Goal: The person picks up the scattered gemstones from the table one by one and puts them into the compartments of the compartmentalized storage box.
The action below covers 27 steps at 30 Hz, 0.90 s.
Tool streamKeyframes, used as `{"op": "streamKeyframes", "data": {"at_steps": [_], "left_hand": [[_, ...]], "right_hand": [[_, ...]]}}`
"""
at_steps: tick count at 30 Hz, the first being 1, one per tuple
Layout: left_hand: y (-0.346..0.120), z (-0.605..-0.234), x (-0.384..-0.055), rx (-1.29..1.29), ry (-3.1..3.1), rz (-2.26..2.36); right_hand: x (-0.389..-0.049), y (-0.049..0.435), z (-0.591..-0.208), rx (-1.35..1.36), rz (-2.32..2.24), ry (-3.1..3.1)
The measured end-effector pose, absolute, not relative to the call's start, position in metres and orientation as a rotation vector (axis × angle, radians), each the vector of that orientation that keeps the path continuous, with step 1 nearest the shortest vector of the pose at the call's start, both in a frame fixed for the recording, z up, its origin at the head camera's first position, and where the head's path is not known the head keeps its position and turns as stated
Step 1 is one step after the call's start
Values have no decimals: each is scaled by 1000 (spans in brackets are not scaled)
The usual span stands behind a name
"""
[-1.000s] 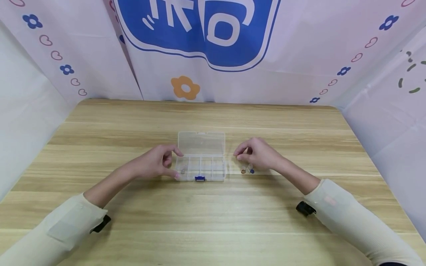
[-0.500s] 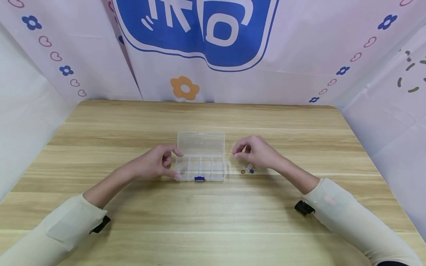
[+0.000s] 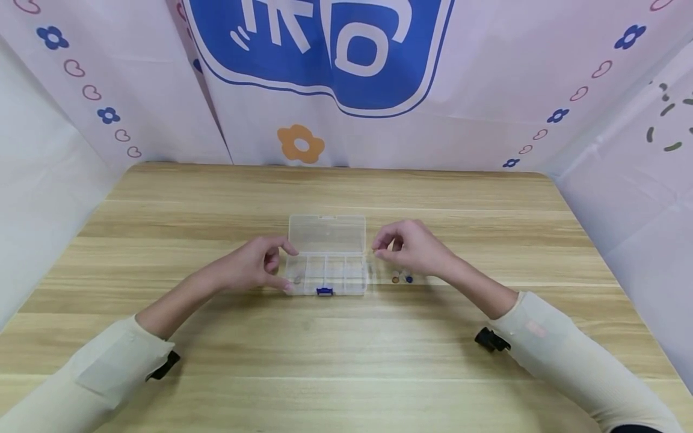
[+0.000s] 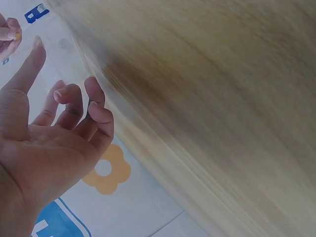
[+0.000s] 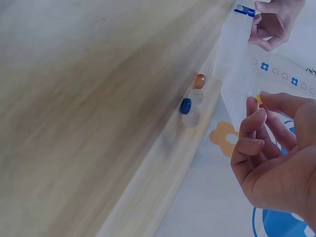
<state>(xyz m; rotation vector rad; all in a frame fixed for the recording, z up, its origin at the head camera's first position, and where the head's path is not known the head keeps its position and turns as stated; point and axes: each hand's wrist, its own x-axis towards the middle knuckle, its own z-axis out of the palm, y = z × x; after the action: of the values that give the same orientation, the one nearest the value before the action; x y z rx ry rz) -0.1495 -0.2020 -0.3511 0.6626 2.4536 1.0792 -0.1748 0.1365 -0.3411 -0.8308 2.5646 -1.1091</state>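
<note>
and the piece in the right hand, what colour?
Yellow. The small piece in the right hand shows best in the right wrist view.

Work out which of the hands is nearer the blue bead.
Right. In the head view, the right hand appears just above the blue bead; the left hand is at the left end of the clear box, which lies between.

A curtained booth is suggested: a wood-grain counter [image 3: 325, 349] is enclosed by printed white cloth [image 3: 460, 141].
</note>
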Motion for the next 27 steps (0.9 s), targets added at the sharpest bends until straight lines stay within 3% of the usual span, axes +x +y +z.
{"op": "streamKeyframes", "data": {"at_steps": [27], "left_hand": [[-202,-350,-149,681,2456,1077]], "right_hand": [[-172,108,-339,-933,-1115,2536]]}}
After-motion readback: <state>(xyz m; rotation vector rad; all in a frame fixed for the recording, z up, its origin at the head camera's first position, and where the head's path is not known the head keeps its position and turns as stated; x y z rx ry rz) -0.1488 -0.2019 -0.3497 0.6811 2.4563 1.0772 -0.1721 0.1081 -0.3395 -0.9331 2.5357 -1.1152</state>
